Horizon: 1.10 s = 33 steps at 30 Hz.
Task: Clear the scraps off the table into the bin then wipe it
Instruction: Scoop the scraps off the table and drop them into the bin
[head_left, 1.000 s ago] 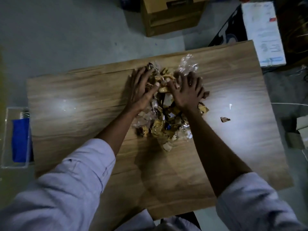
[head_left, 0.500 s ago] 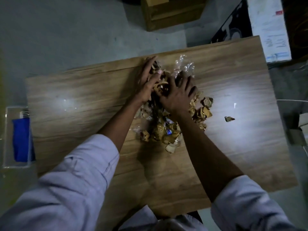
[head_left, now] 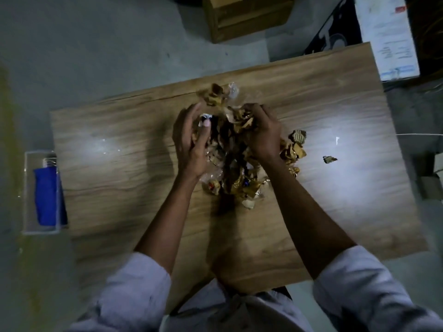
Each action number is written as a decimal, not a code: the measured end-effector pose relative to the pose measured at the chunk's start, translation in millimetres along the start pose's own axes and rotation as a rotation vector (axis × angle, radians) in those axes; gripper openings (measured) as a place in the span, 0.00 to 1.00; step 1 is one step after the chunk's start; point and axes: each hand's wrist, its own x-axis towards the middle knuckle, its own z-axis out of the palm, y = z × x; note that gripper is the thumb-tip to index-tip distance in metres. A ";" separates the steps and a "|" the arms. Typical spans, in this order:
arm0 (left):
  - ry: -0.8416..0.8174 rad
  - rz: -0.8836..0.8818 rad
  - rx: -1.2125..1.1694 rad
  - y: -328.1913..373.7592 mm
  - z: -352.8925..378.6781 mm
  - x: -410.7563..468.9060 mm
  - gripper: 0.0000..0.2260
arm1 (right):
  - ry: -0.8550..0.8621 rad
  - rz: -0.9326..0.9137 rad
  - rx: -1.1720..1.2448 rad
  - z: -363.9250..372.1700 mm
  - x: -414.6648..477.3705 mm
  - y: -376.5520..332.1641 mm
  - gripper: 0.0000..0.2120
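The scraps (head_left: 230, 178) lie heaped near the table's (head_left: 119, 152) centre, a little toward 12 o'clock. The left hand (head_left: 191, 142) cups the heap from 9 o'clock, fingers curled round wrappers, thumb pressed in. The right hand (head_left: 263, 133) clutches a bunch from 2 o'clock, fingers curled tight into it. Loose pieces sit at the heap's 12 and 3 o'clock; one stray scrap (head_left: 329, 159) lies apart at 3 o'clock. Off the table at 9 o'clock, a clear tray (head_left: 28, 192) holds a blue item (head_left: 49, 195)
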 end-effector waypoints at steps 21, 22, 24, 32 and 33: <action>0.213 -0.098 -0.164 -31.3 2.7 -101.4 0.19 | -0.013 0.231 0.101 -56.2 -139.1 -18.8 0.45; 0.194 -0.076 -0.160 -31.8 1.4 -97.5 0.20 | 0.063 0.271 0.139 -66.4 -142.3 -11.6 0.43; 0.156 -0.054 -0.140 -32.0 0.7 -89.6 0.21 | 0.196 0.405 0.242 -79.5 -147.8 6.0 0.42; -0.164 -0.054 -0.157 -27.8 33.2 -82.8 0.29 | 0.053 0.330 0.327 -41.0 -127.8 15.0 0.32; -0.186 -0.061 -0.167 -27.7 39.4 -85.3 0.28 | 0.032 0.287 0.328 -31.5 -126.9 11.2 0.30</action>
